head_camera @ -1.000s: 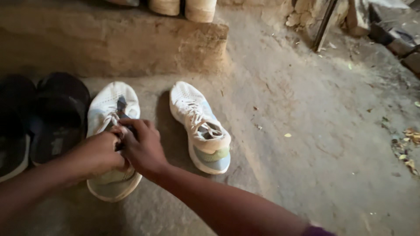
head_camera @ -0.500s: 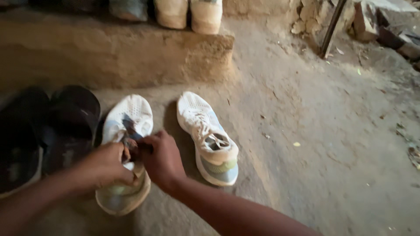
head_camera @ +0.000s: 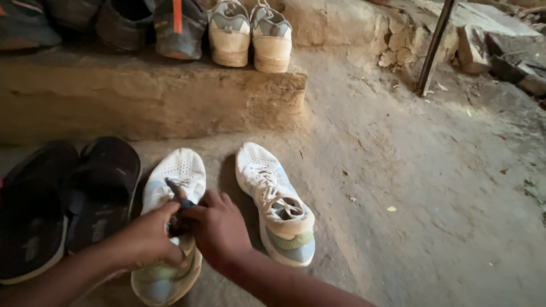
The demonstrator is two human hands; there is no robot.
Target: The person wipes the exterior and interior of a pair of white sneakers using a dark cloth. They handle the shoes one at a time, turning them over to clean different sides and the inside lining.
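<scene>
Two white mesh sneakers lie on the dirt floor. My left hand (head_camera: 149, 239) and my right hand (head_camera: 217, 228) meet over the left sneaker (head_camera: 173, 176), fingers pinched on its dark tongue and laces (head_camera: 177, 190) at mid-shoe. The hands hide the shoe's opening, and its pale green and blue heel shows below them. The right sneaker (head_camera: 276, 202) lies beside it, untouched, laces loosely threaded, toe pointing away from me.
A pair of black slide sandals (head_camera: 68, 199) lies left of the sneakers. A low mud step (head_camera: 148, 96) behind carries a row of several shoes, including a beige pair (head_camera: 250, 34). A dark pole (head_camera: 435, 45) and stones stand at the back right.
The view has tilted up, showing the shoes on the step. My hands stayed on the left sneaker, shifting slightly along its tongue and laces.
</scene>
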